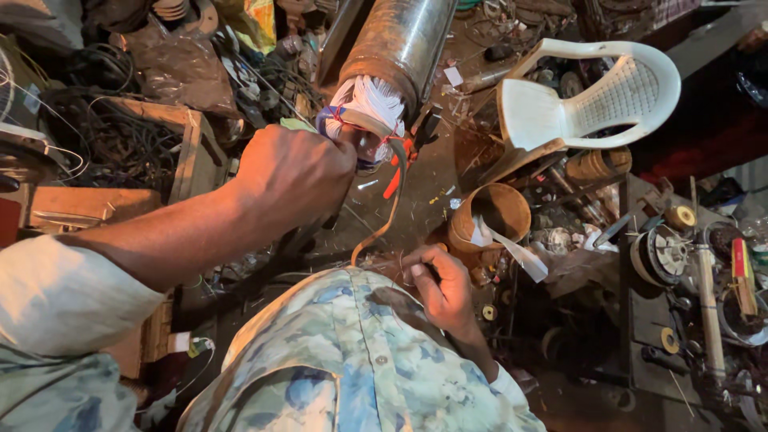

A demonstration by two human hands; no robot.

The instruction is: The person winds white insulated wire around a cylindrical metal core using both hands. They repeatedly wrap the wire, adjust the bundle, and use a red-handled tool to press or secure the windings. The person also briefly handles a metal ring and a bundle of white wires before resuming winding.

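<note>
Left hand point(292, 172) clenched on tan strip point(390, 210) at white winding bundle point(366, 112) capping steel motor cylinder point(404, 40). Right hand point(442, 288) pinched strip's lower end near shirt. Strip looked thin, pliable; cylinder heavy, rigid.

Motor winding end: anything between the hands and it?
Nothing visible. The left hand is already pressed against the white winding bundle at the end of the metal cylinder. The right hand, lower down, holds the tan strip that runs up to the bundle with nothing across it.
</note>
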